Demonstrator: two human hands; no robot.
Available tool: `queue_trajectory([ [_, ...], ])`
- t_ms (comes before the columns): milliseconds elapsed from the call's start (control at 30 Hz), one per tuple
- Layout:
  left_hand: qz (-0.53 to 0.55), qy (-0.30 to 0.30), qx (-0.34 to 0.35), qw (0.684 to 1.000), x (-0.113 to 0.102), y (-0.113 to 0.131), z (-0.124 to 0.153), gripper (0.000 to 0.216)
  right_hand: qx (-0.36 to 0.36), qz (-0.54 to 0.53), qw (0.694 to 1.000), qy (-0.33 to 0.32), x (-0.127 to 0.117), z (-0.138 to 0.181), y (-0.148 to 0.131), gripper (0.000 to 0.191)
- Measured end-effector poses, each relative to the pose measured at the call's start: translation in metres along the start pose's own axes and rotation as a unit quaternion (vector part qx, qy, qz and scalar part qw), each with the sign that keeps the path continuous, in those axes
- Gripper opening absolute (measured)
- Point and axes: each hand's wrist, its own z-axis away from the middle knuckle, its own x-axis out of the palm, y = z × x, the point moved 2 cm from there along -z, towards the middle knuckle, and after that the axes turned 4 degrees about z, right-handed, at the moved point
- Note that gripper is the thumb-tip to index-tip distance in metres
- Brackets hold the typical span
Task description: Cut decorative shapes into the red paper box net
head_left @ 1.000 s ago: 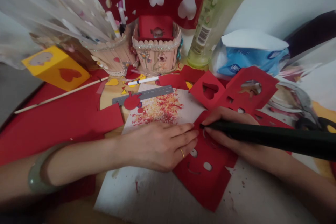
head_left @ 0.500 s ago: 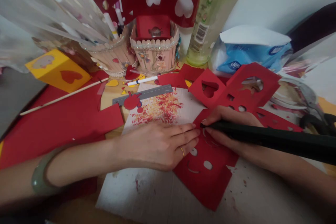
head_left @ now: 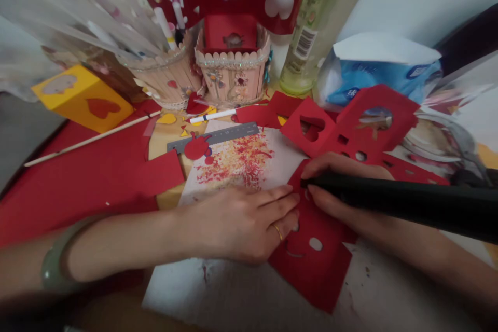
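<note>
My left hand lies flat with its fingers stretched out on a red paper sheet that has small holes cut in it, pinning it to a stained white board. My right hand is closed round a long black pen-like tool, whose tip touches the red sheet just beyond my left fingertips. A ring is on my left hand and a pale green bangle on that wrist.
Behind stand two popsicle-stick holders, a green bottle, a blue tissue pack, red cut-out sheets with heart holes, a yellow box, a grey ruler, a wooden stick and scissors at the right.
Both hands and the red sheet have shifted slightly to the right; the tool's tip stays on the paper by my left fingertips. The grip is unchanged.
</note>
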Motion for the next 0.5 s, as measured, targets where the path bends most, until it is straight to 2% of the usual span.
queue_trajectory([
  [133,0.008,0.014,-0.015,1.000,0.003,0.009,0.000,0.028,-0.008,-0.020,1.000,-0.017,-0.001,0.000,0.001,0.006],
  [333,0.034,0.004,0.001,0.999,0.000,0.006,0.002,0.030,-0.016,0.026,1.000,-0.006,-0.005,0.002,0.001,0.008],
  [500,-0.044,0.038,-0.030,0.998,-0.001,-0.003,0.001,0.033,-0.022,0.046,0.998,0.021,0.000,0.007,0.001,0.007],
])
